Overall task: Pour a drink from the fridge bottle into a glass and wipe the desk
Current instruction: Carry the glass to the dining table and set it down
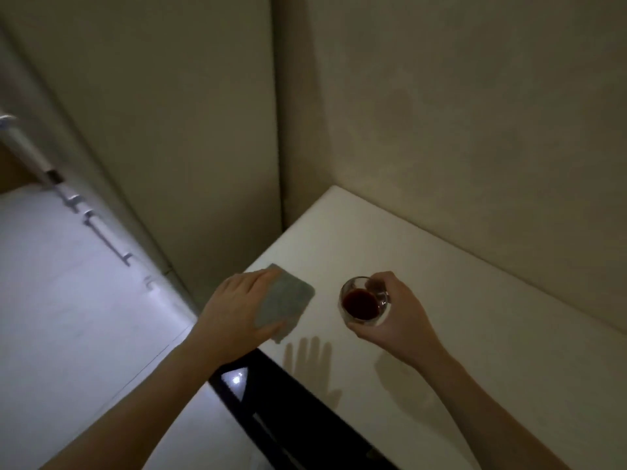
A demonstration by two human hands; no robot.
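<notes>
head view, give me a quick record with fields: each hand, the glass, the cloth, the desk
left hand: left hand lies on the grey cloth, fingers fairly straight over it
right hand: right hand curled round the glass
glass: upright, dark red drink in the bottom, seemingly held just above the desk
cloth: flat, near the desk's left edge, left of the glass and apart from it
desk: white desk set in a wall corner, dark front edge
bottle: not in view
</notes>
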